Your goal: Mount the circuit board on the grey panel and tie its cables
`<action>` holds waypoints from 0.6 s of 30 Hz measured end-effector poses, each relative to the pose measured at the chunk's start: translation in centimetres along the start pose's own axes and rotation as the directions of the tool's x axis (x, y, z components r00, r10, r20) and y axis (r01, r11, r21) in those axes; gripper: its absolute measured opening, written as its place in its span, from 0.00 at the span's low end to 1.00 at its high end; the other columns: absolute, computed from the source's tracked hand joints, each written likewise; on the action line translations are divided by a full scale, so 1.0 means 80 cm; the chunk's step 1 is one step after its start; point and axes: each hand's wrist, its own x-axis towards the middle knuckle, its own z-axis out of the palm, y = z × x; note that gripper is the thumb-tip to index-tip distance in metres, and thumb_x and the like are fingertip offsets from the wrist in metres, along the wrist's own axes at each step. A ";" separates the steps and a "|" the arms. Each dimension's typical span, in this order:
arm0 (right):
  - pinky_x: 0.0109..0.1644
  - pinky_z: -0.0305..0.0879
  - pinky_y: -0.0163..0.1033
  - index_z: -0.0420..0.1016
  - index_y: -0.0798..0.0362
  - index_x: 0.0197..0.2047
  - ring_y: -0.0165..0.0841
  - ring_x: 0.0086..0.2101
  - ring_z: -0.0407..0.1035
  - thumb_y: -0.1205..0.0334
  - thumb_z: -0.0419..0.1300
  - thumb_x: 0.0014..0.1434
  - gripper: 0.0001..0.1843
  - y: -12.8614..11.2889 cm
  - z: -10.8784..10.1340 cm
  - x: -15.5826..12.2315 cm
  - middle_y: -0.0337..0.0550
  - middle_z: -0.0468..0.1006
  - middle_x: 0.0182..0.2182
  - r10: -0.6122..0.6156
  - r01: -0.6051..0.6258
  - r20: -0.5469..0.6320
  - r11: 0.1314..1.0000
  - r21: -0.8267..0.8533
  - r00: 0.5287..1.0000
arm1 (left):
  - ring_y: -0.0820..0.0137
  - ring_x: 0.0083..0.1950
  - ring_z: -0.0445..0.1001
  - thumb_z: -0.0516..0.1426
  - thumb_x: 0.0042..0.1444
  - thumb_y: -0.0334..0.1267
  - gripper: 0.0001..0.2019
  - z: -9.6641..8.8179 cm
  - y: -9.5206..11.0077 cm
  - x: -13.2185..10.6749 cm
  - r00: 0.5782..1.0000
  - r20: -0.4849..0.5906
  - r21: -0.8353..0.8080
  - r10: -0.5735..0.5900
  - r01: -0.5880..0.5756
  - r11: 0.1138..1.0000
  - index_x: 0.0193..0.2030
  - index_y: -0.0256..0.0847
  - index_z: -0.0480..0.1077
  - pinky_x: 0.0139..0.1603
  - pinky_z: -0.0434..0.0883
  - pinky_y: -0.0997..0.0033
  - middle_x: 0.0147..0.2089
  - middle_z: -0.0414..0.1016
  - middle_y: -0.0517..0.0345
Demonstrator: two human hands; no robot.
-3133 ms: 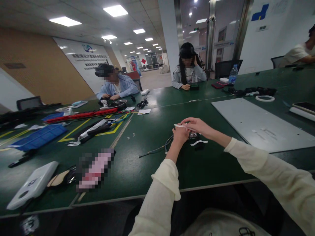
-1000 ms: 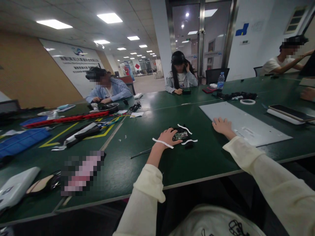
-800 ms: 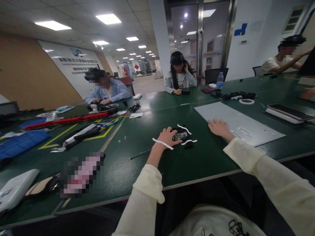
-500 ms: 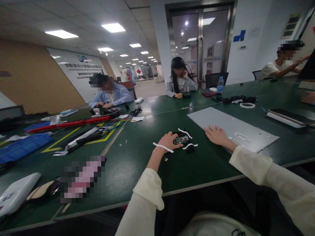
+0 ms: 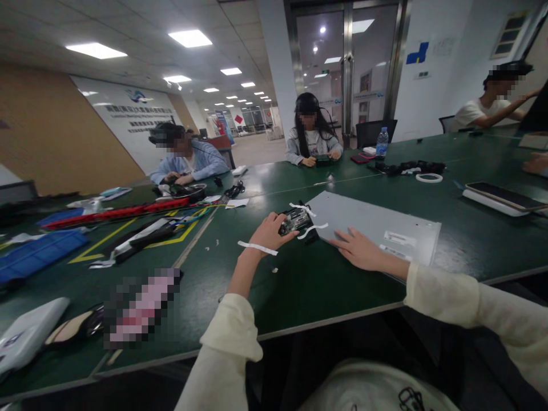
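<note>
My left hand (image 5: 268, 233) is closed around a small black device with an exposed circuit board (image 5: 295, 220), thumb along its near edge. White tape strips (image 5: 313, 230) curl at the device's right side, and another white strip (image 5: 257, 248) sits across my left wrist. A flat grey panel with printed labels (image 5: 363, 214) lies on the table, its left corner beside the device; whether they touch I cannot tell. My right hand (image 5: 359, 250) rests on the panel's near edge with fingers stretched out.
On the green table (image 5: 308, 285) stand a water bottle (image 5: 382, 141) and a tape roll (image 5: 428, 178) at the back right, near a phone (image 5: 505, 195). A blue basket (image 5: 43, 254) and black-and-white straps (image 5: 141, 240) lie left. Several people sit around.
The grey panel has slid left with my right hand on it. My left hand has moved left and slightly away from me with the device. The person opposite has lowered a hand.
</note>
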 end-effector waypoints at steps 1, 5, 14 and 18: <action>0.65 0.49 0.64 0.53 0.36 0.70 0.53 0.66 0.45 0.46 0.38 0.70 0.28 -0.009 -0.001 -0.004 0.40 0.50 0.70 -0.041 0.041 -0.008 0.999 0.012 0.999 | 0.61 0.45 0.69 0.54 0.57 0.58 0.24 -0.004 0.000 0.000 1.000 -0.003 0.006 -0.001 0.001 1.000 0.50 0.41 0.67 0.52 0.68 0.59 0.45 0.64 0.52; 0.66 0.47 0.64 0.55 0.40 0.70 0.51 0.66 0.45 0.51 0.41 0.71 0.26 -0.040 -0.007 -0.017 0.43 0.53 0.69 -0.213 0.214 -0.027 0.976 0.031 0.977 | 0.60 0.47 0.69 0.54 0.57 0.57 0.24 -0.013 0.004 0.000 1.000 -0.020 0.031 0.003 -0.002 1.000 0.51 0.40 0.66 0.54 0.67 0.57 0.46 0.64 0.51; 0.70 0.41 0.57 0.59 0.46 0.69 0.42 0.68 0.40 0.62 0.48 0.69 0.26 -0.070 -0.024 -0.041 0.45 0.51 0.69 -0.539 0.538 -0.007 0.840 0.068 0.842 | 0.59 0.50 0.68 0.55 0.56 0.58 0.25 -0.019 0.010 0.004 0.998 -0.033 0.084 0.049 -0.046 0.995 0.52 0.40 0.65 0.56 0.66 0.57 0.47 0.64 0.51; 0.71 0.41 0.55 0.57 0.44 0.69 0.42 0.69 0.31 0.63 0.49 0.68 0.27 -0.075 -0.035 -0.049 0.40 0.51 0.69 -0.628 0.616 0.050 0.774 0.146 0.777 | 0.59 0.49 0.68 0.55 0.57 0.58 0.25 -0.018 0.018 0.006 0.997 -0.021 0.088 0.070 -0.068 0.994 0.52 0.40 0.65 0.55 0.66 0.57 0.47 0.64 0.50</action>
